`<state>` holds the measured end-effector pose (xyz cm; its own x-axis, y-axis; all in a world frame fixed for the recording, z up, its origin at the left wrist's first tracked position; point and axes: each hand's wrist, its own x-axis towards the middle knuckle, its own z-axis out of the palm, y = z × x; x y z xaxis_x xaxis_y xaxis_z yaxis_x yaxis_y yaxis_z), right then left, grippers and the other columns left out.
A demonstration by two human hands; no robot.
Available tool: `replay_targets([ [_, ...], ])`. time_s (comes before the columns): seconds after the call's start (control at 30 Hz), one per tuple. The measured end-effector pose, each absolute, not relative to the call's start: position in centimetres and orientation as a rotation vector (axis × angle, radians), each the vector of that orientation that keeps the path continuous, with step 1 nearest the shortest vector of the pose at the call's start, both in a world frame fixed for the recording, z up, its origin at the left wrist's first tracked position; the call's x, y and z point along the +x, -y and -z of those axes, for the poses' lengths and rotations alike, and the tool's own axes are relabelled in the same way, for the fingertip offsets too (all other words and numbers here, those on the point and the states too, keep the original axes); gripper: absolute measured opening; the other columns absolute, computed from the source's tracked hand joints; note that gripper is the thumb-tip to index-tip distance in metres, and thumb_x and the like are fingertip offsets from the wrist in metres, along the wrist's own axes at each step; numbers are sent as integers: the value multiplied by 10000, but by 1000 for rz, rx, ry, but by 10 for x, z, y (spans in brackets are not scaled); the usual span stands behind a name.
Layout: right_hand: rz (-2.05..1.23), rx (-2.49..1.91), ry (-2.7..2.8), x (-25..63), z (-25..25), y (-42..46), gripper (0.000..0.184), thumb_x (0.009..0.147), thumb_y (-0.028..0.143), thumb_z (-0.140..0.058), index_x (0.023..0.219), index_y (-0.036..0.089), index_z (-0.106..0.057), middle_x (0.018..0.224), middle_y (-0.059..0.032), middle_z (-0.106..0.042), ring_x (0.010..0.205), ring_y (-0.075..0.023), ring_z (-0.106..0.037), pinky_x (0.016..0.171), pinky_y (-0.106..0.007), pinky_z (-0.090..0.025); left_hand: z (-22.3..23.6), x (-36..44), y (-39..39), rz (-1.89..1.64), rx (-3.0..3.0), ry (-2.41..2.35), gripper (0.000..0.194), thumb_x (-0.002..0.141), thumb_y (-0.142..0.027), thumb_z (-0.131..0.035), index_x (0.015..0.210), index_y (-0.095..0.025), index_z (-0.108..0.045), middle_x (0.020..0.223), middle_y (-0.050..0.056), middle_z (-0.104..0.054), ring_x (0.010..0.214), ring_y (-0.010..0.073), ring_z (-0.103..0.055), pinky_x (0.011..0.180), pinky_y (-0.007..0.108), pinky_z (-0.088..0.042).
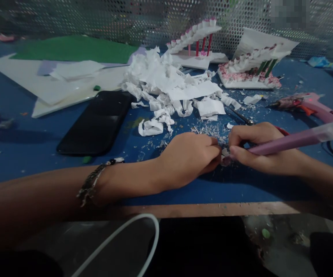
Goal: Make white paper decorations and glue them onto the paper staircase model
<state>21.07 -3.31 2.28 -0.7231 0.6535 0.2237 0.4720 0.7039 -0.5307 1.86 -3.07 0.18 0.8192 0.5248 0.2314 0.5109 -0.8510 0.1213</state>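
My right hand (258,148) is closed around a pinkish-purple pen (287,143) with a pale translucent back end, its tip pointing left and down. Just left of that tip, my left hand (191,157) lies on the blue table with its fingers curled and pressed together. A small whitish-pink piece (225,157) shows between the two hands, at the left fingertips. What the left fingers grip is mostly hidden behind them. White shavings (209,129) are scattered on the table just beyond my hands.
Crumpled white paper scraps (157,77) heap up beyond my hands. A black phone (97,123) lies left, near a green sheet (76,49). Two small staircase models (196,38) stand at the back. At right rests a pink glue gun (313,104). A white cable (154,227) loops below the table edge.
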Motion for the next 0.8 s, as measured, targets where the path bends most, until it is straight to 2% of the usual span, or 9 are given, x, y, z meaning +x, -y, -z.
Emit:
replay_targets([
  [0.13,-680,-900,2511,210,-25,33,183,788,179,-483,621,177,-407,526,60,-409,473,-47,-370,458,-192,-280,-3,18,33,-429,3079,-787,252,872,-255,-419,725,-178,-609,723,13,-622,642,154,-572,543,273,-315],
  [0.33,-712,-903,2471,209,-26,33,179,761,134,-484,606,173,-404,532,58,-431,477,-46,-391,449,-188,-284,-1,19,35,-475,3219,-761,231,864,-211,-428,718,-185,-604,629,0,-571,581,152,-535,532,277,-274],
  [0.8,-662,-881,2515,210,-27,32,168,758,132,-486,611,165,-411,527,68,-413,468,-32,-371,453,-177,-268,-3,19,36,-415,3177,-770,271,882,-196,-373,738,-182,-602,643,1,-577,582,145,-524,540,275,-270],
])
